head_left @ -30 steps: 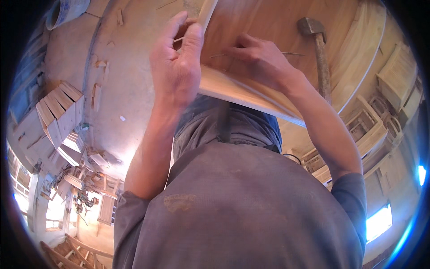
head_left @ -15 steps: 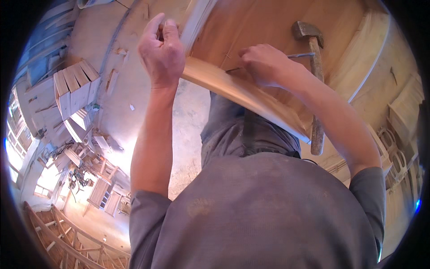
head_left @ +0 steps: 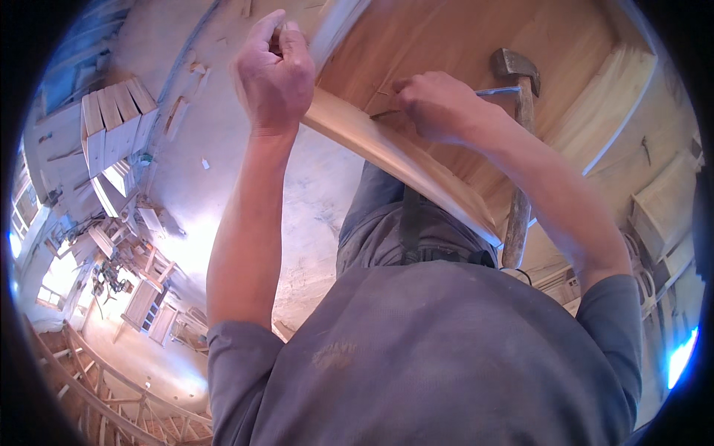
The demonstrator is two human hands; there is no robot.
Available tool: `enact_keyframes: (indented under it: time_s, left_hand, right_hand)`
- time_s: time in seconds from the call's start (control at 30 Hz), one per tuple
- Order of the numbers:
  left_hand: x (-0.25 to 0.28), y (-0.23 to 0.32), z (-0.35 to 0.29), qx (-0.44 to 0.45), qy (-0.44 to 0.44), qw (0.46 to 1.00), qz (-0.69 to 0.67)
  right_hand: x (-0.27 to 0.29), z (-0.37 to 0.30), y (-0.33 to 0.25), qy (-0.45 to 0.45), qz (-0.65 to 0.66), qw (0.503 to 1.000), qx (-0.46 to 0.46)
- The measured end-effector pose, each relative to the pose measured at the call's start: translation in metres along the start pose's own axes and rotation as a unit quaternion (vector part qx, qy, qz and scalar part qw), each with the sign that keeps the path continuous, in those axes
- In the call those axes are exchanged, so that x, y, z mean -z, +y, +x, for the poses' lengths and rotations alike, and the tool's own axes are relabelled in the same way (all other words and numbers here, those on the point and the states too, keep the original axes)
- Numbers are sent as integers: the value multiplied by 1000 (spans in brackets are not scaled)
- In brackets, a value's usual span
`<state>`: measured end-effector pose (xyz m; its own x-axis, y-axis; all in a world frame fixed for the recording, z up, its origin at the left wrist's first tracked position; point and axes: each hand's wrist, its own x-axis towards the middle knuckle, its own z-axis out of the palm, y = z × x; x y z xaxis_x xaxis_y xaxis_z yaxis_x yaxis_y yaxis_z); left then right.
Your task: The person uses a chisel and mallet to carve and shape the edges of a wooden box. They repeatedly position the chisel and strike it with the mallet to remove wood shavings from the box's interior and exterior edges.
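Observation:
In front of my body is a shallow wooden box or drawer (head_left: 550,37) with raised edges. My left hand (head_left: 277,78) is raised at its left corner, thumb and fingers pinched together; whatever lies between them is hidden. Over the box's inside, my right hand (head_left: 439,105) is closed. A thin metal rod (head_left: 497,91) sticks out on its right side, and a thin dark end shows at its left, over the near edge board (head_left: 401,152). To the right, a hammer (head_left: 523,111) rests across the box, its wooden handle toward me and passing under my right forearm.
Stacked pale wooden boxes (head_left: 119,123) stand on the floor at the left. Offcuts (head_left: 175,117) lie nearby. A curved wooden frame (head_left: 111,394) is at the lower left. More wooden pieces (head_left: 666,208) lean at the far right.
The whole view has shifted a little as my head moved. Both hands keep nearly the same poses, and the hammer still lies across the box.

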<state>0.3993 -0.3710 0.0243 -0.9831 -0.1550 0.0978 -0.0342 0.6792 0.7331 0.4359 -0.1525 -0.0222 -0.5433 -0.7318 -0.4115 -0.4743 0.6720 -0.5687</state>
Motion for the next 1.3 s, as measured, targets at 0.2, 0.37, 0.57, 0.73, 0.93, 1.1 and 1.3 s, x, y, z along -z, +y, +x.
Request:
enact_keyframes:
  time_s: [0.2,0.37,0.57,0.73,0.93,1.1,1.3]
  left_hand:
    - [-2,0,0,0,3,1000,-23]
    - [1,-5,-1,-19,13,999,-31]
    - [4,-1,-13,-228,62,970,-58]
    - [5,43,-38,-227,-337,888,215]
    - [-28,71,-32,-35,-568,694,441]
    - [-45,95,-46,-75,-613,667,416]
    - [-47,122,-88,-7,-627,775,75]
  right_hand:
    - [-5,25,-6,132,58,989,9]
    - [9,-18,-12,-78,-16,995,-56]
    - [36,-72,31,157,-37,984,-82]
    - [57,-100,94,396,-43,901,-172]
    - [42,-132,98,495,-132,816,-266]
    - [3,-149,51,381,404,714,-426]
    - [-2,-154,31,285,713,515,-380]
